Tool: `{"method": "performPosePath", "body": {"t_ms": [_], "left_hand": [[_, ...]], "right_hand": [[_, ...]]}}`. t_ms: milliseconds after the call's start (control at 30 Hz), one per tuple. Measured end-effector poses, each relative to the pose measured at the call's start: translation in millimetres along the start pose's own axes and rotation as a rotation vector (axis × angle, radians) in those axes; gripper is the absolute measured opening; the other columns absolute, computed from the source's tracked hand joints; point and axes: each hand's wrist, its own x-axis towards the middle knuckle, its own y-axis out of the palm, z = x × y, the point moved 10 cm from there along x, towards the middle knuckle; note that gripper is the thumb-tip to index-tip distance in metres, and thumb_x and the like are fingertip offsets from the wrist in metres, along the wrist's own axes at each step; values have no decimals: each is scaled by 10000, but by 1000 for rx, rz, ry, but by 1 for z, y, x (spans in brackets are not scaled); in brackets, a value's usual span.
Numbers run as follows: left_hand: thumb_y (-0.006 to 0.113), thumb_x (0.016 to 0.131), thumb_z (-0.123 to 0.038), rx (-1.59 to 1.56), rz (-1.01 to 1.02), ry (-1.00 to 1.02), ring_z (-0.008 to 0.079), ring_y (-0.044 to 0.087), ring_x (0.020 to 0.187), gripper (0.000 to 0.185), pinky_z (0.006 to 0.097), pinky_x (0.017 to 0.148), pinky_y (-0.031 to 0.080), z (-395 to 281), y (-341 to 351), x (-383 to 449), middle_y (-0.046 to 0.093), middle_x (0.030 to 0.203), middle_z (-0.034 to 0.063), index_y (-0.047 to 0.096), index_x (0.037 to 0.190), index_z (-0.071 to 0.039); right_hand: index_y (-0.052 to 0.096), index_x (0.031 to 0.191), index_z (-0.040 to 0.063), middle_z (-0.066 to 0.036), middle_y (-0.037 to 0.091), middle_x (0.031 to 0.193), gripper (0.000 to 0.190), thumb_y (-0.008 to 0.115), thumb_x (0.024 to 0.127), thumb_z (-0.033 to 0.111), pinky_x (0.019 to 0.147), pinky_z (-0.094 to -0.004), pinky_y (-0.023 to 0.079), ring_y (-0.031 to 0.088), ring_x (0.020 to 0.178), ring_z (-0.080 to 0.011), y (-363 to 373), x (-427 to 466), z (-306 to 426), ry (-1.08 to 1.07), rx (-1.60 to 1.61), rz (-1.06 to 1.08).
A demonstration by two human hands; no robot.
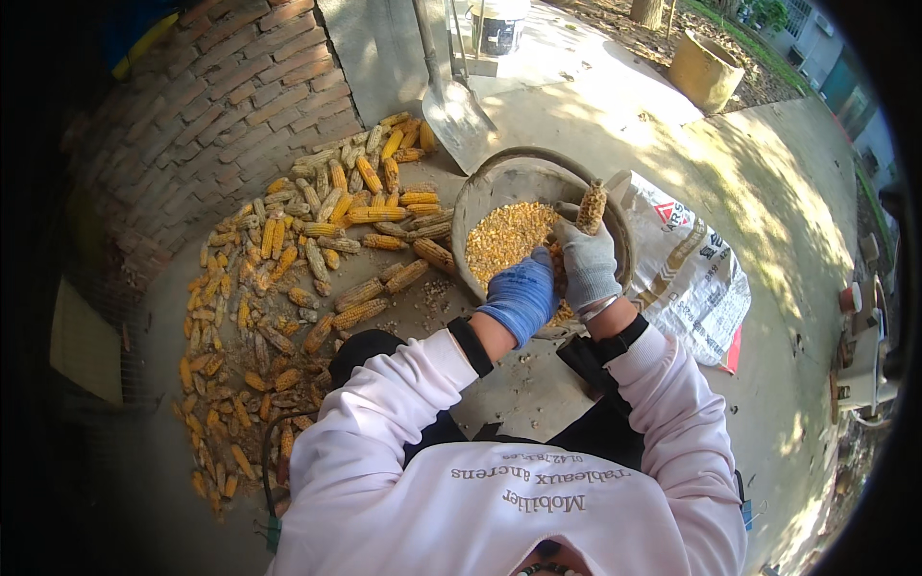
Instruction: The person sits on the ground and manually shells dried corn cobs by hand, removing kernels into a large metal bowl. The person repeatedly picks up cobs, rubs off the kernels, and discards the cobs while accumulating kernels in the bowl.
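A round basin [481, 189] with a thick rim stands before me, holding loose yellow corn kernels [513, 234]. Over its near right side, my right hand [589, 265], in a grey glove, grips a largely stripped corn cob [592, 209] that sticks up past the fingers. My left hand [520, 295], in a blue glove, is pressed close beside it with curled fingers. Between the two hands shows a strip of what looks like another cob, held by the left hand and mostly hidden by the gloves.
Many corn cobs [374, 214] lie heaped on the concrete to the left, along a brick wall [238, 86]. A metal shovel [454, 119] leans behind the basin. Right of it lies a printed woven sack [691, 281]. Farther off are a bucket [498, 32] and a clay pot [702, 75].
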Motion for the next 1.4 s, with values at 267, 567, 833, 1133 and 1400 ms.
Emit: {"method": "performPosePath", "body": {"t_ms": [267, 567, 833, 1133, 1400], "left_hand": [[654, 725, -110, -1220, 297, -169, 145, 499, 410, 318, 262, 415, 448, 24, 52, 24, 585, 669, 87, 495, 954, 43], [670, 745, -216, -627, 195, -76, 231, 603, 578, 441, 330, 542, 495, 36, 28, 67, 618, 751, 120, 459, 1058, 13], [695, 687, -182, -608, 171, -96, 241, 607, 602, 406, 327, 548, 492, 27, 34, 72, 618, 745, 128, 482, 970, 17], [630, 732, -164, -1620, 633, -230, 70, 431, 388, 183, 189, 382, 349, 19, 43, 54, 550, 590, 41, 586, 802, 0], [679, 744, -179, -448, 150, -43, 169, 616, 781, 465, 272, 499, 515, 29, 40, 79, 613, 925, 109, 459, 1103, 19]], "right_hand": [[601, 986, 39, -113, 652, 803, 231, 621, 819, 198, 643, -317, 491, 636, 711, -201, 8, 42, -23, -327, -385, 87], [593, 1006, 31, -49, 635, 842, 202, 631, 832, 127, 633, -267, 513, 608, 722, -141, 18, 72, -40, 294, 560, 209], [614, 902, 10, -27, 622, 768, 129, 606, 823, 112, 624, -241, 466, 568, 682, -97, 2, 85, -29, -92, -320, -5], [619, 965, 6, -39, 639, 839, 172, 616, 834, 117, 653, -257, 487, 590, 733, -112, -1, 101, -44, 107, 300, 123], [603, 1023, 20, -41, 638, 866, 236, 632, 799, 86, 682, -255, 484, 602, 755, -122, -1, 84, -56, 132, 58, 106]]}}
